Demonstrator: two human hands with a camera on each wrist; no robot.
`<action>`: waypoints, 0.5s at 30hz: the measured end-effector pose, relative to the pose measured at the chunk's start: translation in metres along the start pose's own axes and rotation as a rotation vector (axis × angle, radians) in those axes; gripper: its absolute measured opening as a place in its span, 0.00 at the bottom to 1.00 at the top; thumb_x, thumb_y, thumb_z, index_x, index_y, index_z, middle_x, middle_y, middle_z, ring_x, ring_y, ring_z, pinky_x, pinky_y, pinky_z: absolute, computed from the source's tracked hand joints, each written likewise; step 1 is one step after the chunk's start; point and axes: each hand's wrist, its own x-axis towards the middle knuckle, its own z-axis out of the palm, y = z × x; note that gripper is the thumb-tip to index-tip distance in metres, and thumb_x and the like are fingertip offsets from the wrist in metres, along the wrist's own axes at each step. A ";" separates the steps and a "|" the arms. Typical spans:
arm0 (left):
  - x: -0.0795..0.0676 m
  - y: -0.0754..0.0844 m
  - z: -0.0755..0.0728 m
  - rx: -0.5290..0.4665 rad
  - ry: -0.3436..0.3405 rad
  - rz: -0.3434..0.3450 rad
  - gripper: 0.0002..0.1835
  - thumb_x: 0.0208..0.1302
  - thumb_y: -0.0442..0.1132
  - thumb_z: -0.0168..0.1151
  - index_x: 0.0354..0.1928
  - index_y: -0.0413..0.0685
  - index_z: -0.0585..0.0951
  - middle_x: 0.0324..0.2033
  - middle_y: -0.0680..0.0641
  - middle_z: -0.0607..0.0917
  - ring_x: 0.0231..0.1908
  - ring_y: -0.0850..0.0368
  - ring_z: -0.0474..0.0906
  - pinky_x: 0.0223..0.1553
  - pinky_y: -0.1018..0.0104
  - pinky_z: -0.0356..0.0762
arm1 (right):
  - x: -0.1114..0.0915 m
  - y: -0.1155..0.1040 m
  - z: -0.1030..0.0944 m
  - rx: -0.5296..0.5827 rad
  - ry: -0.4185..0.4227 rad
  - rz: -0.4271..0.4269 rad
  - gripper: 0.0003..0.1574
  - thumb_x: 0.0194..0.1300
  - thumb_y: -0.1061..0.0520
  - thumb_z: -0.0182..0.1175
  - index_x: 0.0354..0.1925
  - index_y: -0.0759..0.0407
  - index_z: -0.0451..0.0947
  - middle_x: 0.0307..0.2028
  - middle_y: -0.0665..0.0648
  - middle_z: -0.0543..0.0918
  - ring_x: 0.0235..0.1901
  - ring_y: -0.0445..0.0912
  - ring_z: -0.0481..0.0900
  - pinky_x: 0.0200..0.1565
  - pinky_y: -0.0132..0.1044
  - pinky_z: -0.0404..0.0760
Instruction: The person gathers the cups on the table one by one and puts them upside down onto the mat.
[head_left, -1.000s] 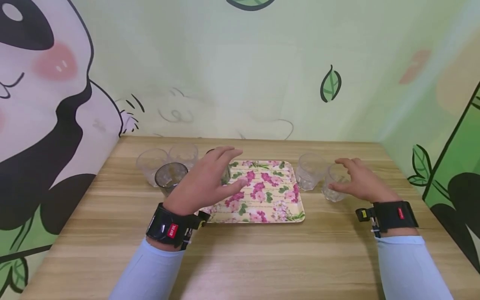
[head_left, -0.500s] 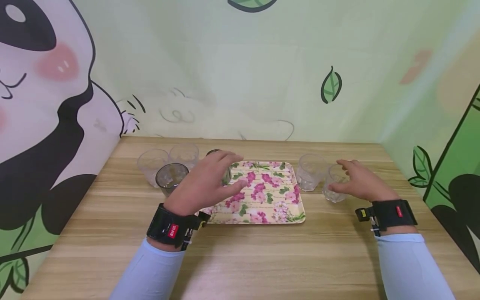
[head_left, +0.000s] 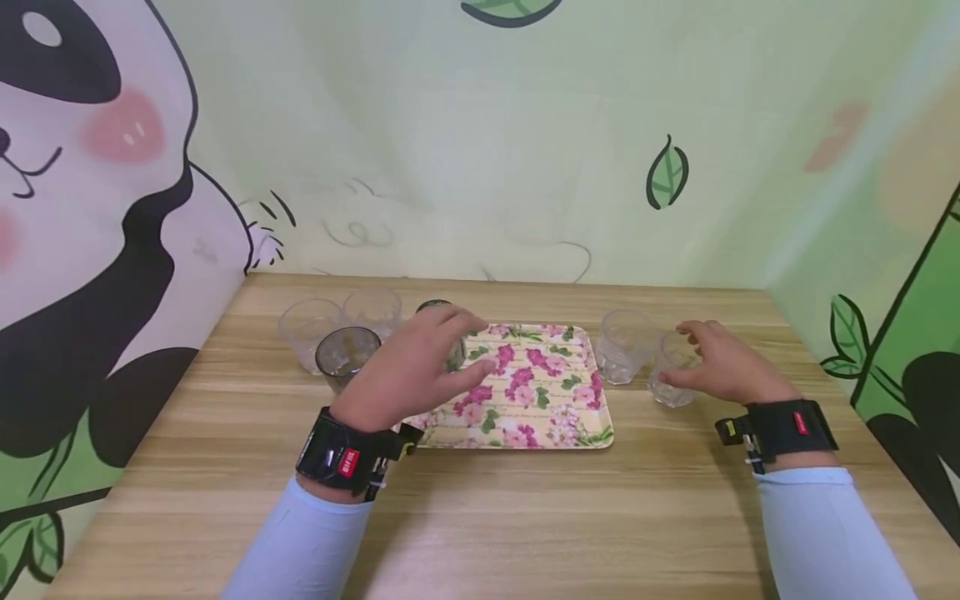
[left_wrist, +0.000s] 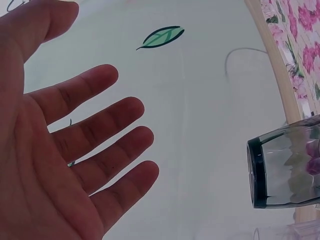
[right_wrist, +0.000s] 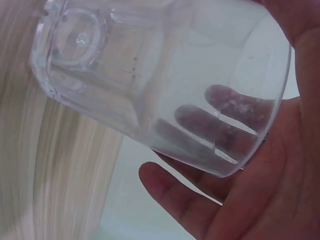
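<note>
My left hand (head_left: 412, 367) hovers over the left part of a flower-patterned tray (head_left: 517, 417), fingers spread and holding nothing. It partly hides a dark-rimmed glass (left_wrist: 282, 170), which the left wrist view shows beyond the fingertips. Another dark tinted glass (head_left: 345, 354) stands left of that hand. On the right, my right hand (head_left: 723, 362) reaches around a clear drinking glass (right_wrist: 125, 75) standing on the table. Thumb and fingers lie on either side of it, loosely bent; whether they touch the glass I cannot tell. Its little finger stands away from the glass.
Two clear glasses, one at the far left (head_left: 307, 329) and one beside it (head_left: 372, 307), stand behind the dark one. A further clear glass (head_left: 624, 350) is between the tray and my right hand. A printed wall (head_left: 480, 167) closes off the table's (head_left: 570, 517) back edge.
The head view has shifted very slightly, so everything appears a little further right. Hands, glasses and tray keep their places relative to one another.
</note>
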 end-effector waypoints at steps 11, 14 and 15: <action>0.000 0.001 -0.001 -0.001 -0.002 -0.009 0.26 0.69 0.56 0.60 0.62 0.48 0.78 0.59 0.45 0.82 0.61 0.50 0.76 0.63 0.50 0.81 | -0.008 0.002 -0.005 -0.054 0.038 0.009 0.63 0.58 0.32 0.68 0.71 0.74 0.57 0.62 0.84 0.72 0.59 0.75 0.72 0.57 0.75 0.77; -0.001 0.001 -0.001 -0.002 0.000 -0.010 0.27 0.69 0.56 0.61 0.62 0.48 0.77 0.59 0.45 0.82 0.61 0.50 0.76 0.63 0.50 0.81 | -0.010 0.003 -0.006 -0.063 0.044 0.017 0.64 0.59 0.31 0.66 0.73 0.72 0.54 0.62 0.85 0.70 0.59 0.76 0.71 0.57 0.76 0.76; -0.001 0.001 -0.001 -0.003 -0.001 -0.010 0.27 0.69 0.56 0.61 0.62 0.48 0.77 0.60 0.45 0.82 0.61 0.50 0.76 0.63 0.49 0.81 | -0.011 0.003 -0.006 -0.066 0.048 0.017 0.64 0.60 0.31 0.66 0.74 0.71 0.54 0.63 0.86 0.68 0.59 0.77 0.71 0.57 0.77 0.76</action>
